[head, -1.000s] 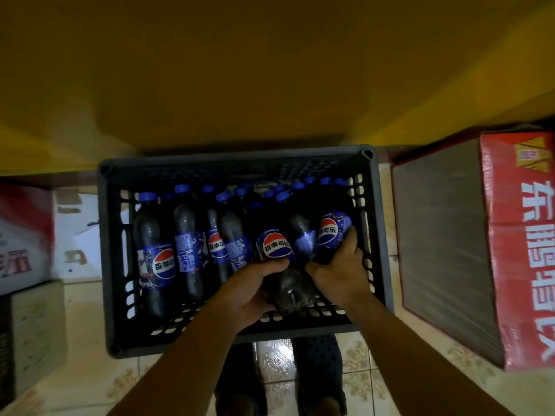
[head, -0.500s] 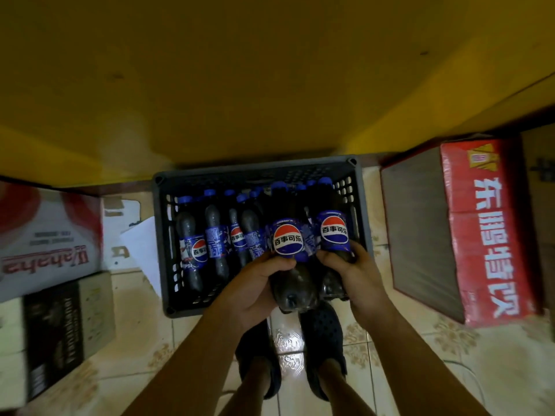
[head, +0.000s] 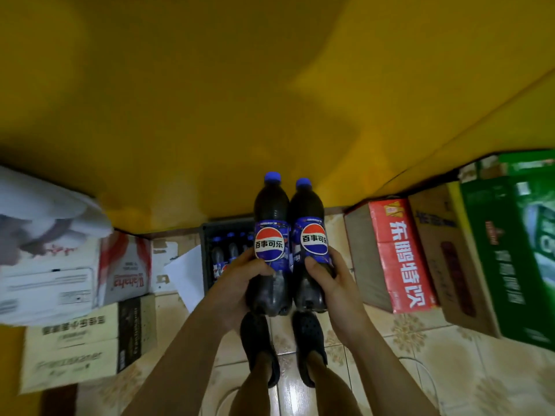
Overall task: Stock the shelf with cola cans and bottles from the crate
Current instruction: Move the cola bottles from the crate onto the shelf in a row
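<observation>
- The left hand [head: 237,283] has its grip curled round one cola bottle [head: 271,217]; the right hand [head: 336,283] wraps a second bottle [head: 309,217]. Both are upright and touching.
- The crate [head: 207,250] lies below them, still holding bottles.
- Carrying step; next probably means turning toward the shelf, which is not in view.

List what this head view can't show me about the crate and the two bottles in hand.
- Crate, head view: left bottle, right bottle and left hand cover most of it; remaining count unknown.
- Right hand fingers, head view: hidden behind the right bottle.
- Green carton, head view: cut by the right edge, print blurred.
</observation>
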Demonstrator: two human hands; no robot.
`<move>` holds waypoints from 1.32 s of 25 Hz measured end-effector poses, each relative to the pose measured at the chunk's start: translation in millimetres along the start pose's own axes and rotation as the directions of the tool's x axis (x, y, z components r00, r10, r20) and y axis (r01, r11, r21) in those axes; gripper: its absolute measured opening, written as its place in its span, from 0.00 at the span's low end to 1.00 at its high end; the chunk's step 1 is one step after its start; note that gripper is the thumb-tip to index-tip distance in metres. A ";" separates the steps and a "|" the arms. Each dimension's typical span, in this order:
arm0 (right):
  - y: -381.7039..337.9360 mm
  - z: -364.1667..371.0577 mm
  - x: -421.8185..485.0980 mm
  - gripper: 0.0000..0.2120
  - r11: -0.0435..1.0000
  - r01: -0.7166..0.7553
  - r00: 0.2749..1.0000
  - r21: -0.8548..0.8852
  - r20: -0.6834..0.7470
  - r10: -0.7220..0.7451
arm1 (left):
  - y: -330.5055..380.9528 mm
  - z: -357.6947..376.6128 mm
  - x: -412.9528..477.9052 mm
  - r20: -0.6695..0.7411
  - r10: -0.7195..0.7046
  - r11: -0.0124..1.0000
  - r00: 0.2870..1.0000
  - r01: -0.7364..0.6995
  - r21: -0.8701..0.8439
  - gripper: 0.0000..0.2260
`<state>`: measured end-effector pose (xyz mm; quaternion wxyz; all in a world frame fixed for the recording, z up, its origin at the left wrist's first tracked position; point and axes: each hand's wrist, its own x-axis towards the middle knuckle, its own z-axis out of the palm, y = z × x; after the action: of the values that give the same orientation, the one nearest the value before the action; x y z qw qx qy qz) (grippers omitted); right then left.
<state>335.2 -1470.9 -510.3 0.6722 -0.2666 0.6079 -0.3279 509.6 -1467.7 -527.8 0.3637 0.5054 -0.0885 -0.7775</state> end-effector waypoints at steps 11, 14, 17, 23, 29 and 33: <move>-107.5 2.2 -139.0 0.16 0.969 0.249 0.958 -0.002 0.149 -0.246 | 51.9 97.5 -165.3 0.010 0.398 0.906 0.917 -0.394 0.154 0.25; -126.2 -14.2 -162.1 0.16 0.947 0.319 0.928 -0.037 0.216 -0.304 | 40.9 129.9 -193.0 -0.050 0.509 0.852 0.860 -0.495 0.169 0.22; -129.0 -41.3 -175.6 0.23 0.928 0.371 0.896 -0.037 0.276 -0.348 | 20.0 162.3 -209.7 -0.141 0.574 0.818 0.806 -0.557 0.144 0.20; -140.7 -76.1 -196.2 0.24 0.853 0.520 0.772 -0.044 0.452 -0.447 | -29.2 212.9 -239.8 -0.337 0.672 0.727 0.659 -0.675 0.130 0.23; -133.3 -51.9 -242.6 0.25 0.831 0.557 0.546 -0.016 0.761 -0.351 | -81.9 213.5 -320.8 -0.575 0.716 0.600 0.397 -0.771 0.214 0.24; -117.5 -23.7 -287.8 0.29 0.839 0.544 0.365 0.003 0.900 -0.240 | -123.9 211.8 -383.4 -0.689 0.696 0.518 0.202 -0.806 0.286 0.21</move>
<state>284.8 -1325.3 -239.2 0.7370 -0.6305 0.1362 -0.2019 356.7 -1176.1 -213.5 0.7292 0.6357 -0.1144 -0.2260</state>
